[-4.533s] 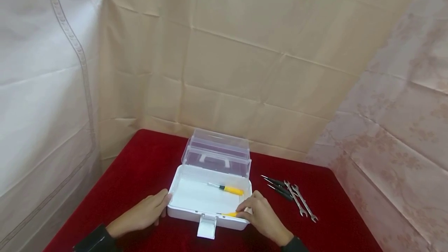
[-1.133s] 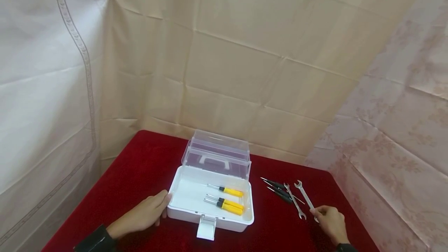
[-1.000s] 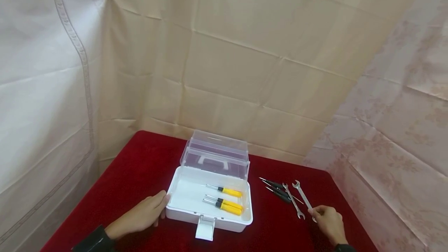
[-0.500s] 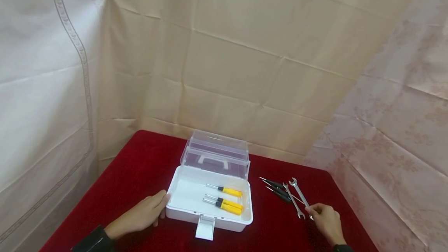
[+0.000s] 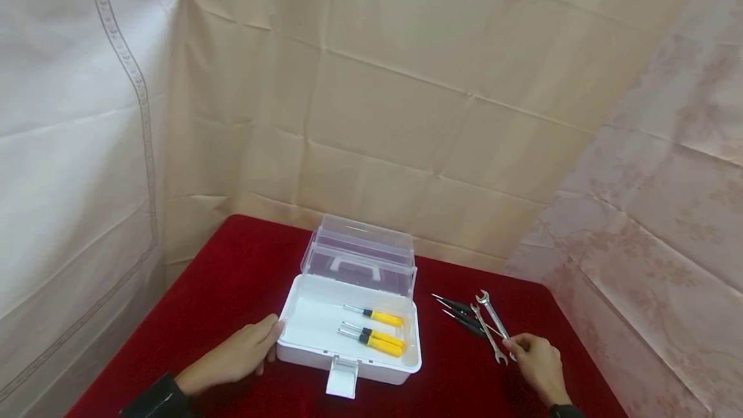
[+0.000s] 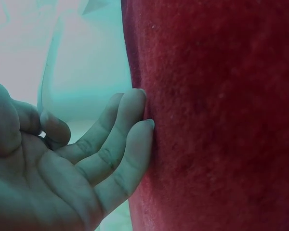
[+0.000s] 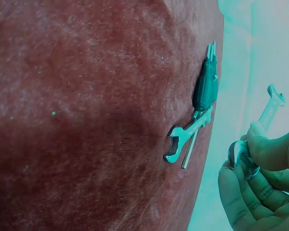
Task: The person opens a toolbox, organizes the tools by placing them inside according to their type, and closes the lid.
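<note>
My left hand (image 5: pixel 246 348) grips the left end of the white toolbox (image 5: pixel 316 360), fingers along its outer wall in the left wrist view. Three yellow-handled screwdrivers (image 5: pixel 386 319) lie in the right half of the toolbox, whose clear lid (image 5: pixel 360 244) is tipped back. Off to the right, my right hand (image 5: pixel 540 363) pinches an open-end wrench (image 5: pixel 493 315) near its lower end, between thumb and fingers. The right wrist view shows this wrench (image 7: pixel 269 113) with both jaws free of the grasp. A second open-end wrench (image 5: pixel 489 335) lies on the cloth just left of it.
Black-handled screwdrivers (image 5: pixel 464 321) lie in a group beside the second wrench, their tips pointing left. Red cloth (image 5: pixel 244 263) covers the table. Beige sheeting (image 5: pixel 395 115) hangs behind it, with pale sheeting (image 5: pixel 667 224) on the right.
My right hand has left the toolbox, where yellow screwdrivers now lie, and taken hold of a wrench. Over the last second it has shifted the wrench slightly left. My left hand stays put.
</note>
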Demonstrator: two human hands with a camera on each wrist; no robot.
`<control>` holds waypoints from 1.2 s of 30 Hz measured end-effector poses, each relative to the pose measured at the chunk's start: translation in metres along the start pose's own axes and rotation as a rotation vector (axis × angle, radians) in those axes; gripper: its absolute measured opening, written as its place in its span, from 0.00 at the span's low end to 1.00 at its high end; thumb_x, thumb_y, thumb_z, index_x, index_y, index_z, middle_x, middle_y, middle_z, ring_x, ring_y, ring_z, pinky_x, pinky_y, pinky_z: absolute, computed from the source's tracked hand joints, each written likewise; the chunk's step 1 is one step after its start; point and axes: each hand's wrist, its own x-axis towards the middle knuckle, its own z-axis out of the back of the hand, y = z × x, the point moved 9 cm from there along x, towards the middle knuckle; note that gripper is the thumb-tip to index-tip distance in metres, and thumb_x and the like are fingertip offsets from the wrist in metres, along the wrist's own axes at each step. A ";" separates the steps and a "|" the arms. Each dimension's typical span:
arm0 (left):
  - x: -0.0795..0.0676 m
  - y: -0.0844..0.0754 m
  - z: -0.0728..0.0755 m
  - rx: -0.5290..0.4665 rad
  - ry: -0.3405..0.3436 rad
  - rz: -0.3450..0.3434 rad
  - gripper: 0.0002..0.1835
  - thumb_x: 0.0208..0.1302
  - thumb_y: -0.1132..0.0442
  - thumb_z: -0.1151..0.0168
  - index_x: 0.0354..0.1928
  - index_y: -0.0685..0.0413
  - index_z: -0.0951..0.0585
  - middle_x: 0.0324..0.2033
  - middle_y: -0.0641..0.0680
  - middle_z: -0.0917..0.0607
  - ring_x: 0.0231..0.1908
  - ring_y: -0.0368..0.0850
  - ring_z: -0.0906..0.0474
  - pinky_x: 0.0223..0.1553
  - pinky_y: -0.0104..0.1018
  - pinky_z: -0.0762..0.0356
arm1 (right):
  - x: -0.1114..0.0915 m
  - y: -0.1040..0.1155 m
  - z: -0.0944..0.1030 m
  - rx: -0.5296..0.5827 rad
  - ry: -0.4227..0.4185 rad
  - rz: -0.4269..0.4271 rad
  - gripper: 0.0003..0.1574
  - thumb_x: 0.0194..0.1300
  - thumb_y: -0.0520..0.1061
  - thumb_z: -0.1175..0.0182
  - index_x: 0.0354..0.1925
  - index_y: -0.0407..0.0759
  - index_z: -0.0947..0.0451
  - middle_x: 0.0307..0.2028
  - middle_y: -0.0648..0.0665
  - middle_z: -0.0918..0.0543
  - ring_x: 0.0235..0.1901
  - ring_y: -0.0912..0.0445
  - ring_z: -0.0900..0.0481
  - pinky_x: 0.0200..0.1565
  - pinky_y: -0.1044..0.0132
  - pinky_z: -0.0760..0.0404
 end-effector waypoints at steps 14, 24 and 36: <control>0.002 0.002 0.001 0.007 0.040 0.006 0.18 0.79 0.47 0.60 0.40 0.52 0.29 0.25 0.51 0.23 0.20 0.46 0.25 0.24 0.37 0.29 | -0.002 0.018 0.000 0.007 0.000 0.048 0.18 0.65 0.54 0.36 0.38 0.40 0.16 0.29 0.49 0.17 0.28 0.56 0.24 0.30 0.60 0.29; 0.003 -0.002 0.005 0.026 0.032 -0.011 0.16 0.79 0.50 0.59 0.38 0.52 0.29 0.23 0.51 0.23 0.20 0.45 0.26 0.24 0.36 0.29 | -0.002 0.025 -0.001 0.017 -0.004 0.061 0.21 0.66 0.57 0.37 0.39 0.40 0.16 0.29 0.49 0.16 0.27 0.57 0.24 0.30 0.60 0.29; 0.001 0.000 0.003 -0.013 0.043 0.014 0.17 0.78 0.48 0.59 0.39 0.53 0.29 0.25 0.52 0.22 0.21 0.48 0.25 0.24 0.36 0.28 | -0.008 0.037 -0.002 0.050 -0.006 0.072 0.13 0.65 0.48 0.37 0.39 0.38 0.17 0.28 0.48 0.18 0.26 0.57 0.27 0.29 0.62 0.30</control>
